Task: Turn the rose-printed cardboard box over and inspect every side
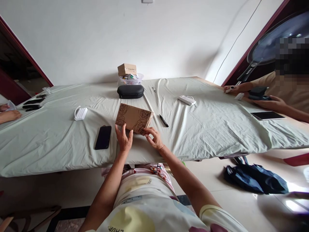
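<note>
A brown cardboard box (132, 118) with black scribbled loops on its corners lies in front of me on the cloth-covered table, turned at a slant. My left hand (124, 139) holds its near left edge, thumb and fingers spread along the side. At the near right corner, my right hand (154, 138) has its fingers bent around the edge of the box. A black marker (163, 120) lies just right of the box. To the left of my left hand is a black smartphone (103, 137), lying flat.
Behind the box sits a black zip case (130, 91), then a plastic basket (138, 79) carrying a small carton (127, 69). White corded blocks (81, 114) lie left and right. At right a co-worker's hands (274, 103) hold things near a tablet (267, 115); another person's hand (11, 116) is far left.
</note>
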A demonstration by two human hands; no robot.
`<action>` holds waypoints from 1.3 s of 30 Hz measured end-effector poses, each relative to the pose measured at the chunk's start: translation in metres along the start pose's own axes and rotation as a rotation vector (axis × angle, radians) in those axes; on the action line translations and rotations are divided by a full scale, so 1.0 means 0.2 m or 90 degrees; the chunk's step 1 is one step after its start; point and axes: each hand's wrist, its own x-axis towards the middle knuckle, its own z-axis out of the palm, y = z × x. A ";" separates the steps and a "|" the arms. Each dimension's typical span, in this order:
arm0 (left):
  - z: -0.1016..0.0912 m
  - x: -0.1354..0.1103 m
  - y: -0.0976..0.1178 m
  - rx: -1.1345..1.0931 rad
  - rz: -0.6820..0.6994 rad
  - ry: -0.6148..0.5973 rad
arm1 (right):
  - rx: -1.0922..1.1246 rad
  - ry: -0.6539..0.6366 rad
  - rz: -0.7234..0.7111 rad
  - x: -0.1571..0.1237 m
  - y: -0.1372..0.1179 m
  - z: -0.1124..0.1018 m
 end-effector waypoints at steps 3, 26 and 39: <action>0.01 -0.01 0.01 0.001 0.056 -0.036 | -0.009 -0.114 -0.082 -0.01 -0.02 0.05; -0.05 0.01 0.00 -0.078 0.097 0.111 | 0.008 0.030 0.260 0.00 0.06 -0.02; 0.01 -0.01 0.00 -0.075 0.148 -0.096 | -0.118 0.289 0.295 0.02 0.18 -0.03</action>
